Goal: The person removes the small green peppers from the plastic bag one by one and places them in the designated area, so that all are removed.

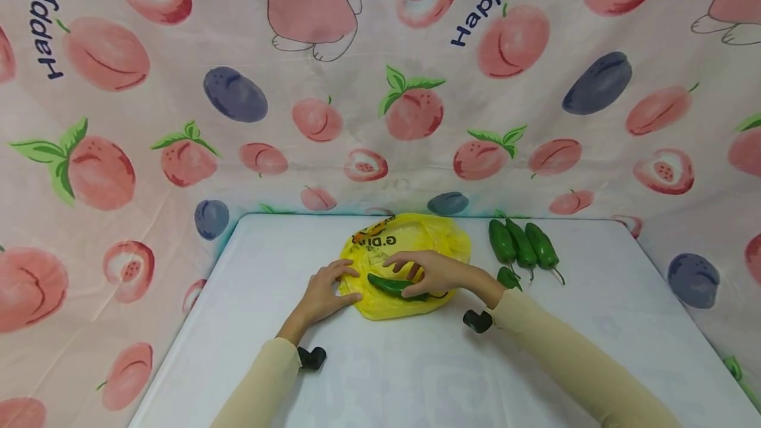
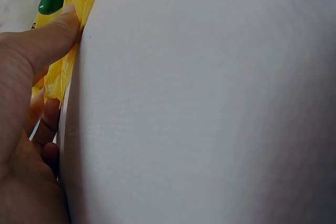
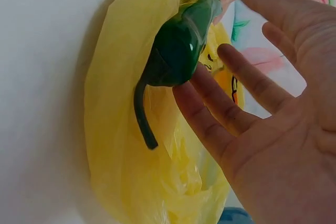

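A yellow plastic bag (image 1: 380, 309) with dark lettering lies on the white table, a green chili pepper (image 1: 386, 285) on top of it. My left hand (image 1: 325, 292) holds the bag's left edge; in the left wrist view its thumb (image 2: 60, 32) lies on the yellow film and curled fingers show beneath. Over the pepper is my right hand (image 1: 431, 271), fingers spread. In the right wrist view, fingertips (image 3: 186, 95) are close against the pepper (image 3: 178, 51) without gripping it, and its stem points away from the bag's middle.
Three green peppers (image 1: 523, 243) lie side by side at the table's back right. Another pepper (image 1: 508, 277) is partly hidden behind the right wrist. Fruit-printed cloth (image 1: 362, 131) rises along the back edge of the white table (image 1: 380, 375).
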Tool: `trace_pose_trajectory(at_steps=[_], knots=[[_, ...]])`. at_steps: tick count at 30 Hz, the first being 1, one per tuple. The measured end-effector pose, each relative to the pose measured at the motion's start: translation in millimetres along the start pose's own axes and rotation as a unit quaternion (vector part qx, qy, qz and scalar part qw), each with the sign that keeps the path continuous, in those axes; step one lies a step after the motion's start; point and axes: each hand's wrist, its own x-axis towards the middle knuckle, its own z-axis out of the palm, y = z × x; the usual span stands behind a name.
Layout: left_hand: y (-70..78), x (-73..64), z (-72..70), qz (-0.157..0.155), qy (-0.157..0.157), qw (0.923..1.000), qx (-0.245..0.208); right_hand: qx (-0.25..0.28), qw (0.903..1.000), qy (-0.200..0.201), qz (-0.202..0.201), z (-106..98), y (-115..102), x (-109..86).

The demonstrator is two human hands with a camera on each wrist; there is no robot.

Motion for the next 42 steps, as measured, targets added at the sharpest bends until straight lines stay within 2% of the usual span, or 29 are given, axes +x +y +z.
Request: trace_pose_trajectory(at_steps=[7,13,25,42], knots=[[-0.1,1.0,0.5,0.004,0.004,1.0,0.003,-0.008,0.9996,-0.019,0.017,3,1,7.0],[-1.0,1.4,0.5,-0.007,-0.005,0.9999,0.007,-0.026,0.9991,-0.029,0.016,6,7,10.7],[0.6,0.0,0.1,0.0,0.002,1.0,0.0,-0.044,0.9987,-0.026,0.003,8,10,11.6],[1.8,-0.2,-0.1,0.007,0.009,0.9999,0.001,-0.053,0.9982,-0.027,0.009,8,5,9.9]])
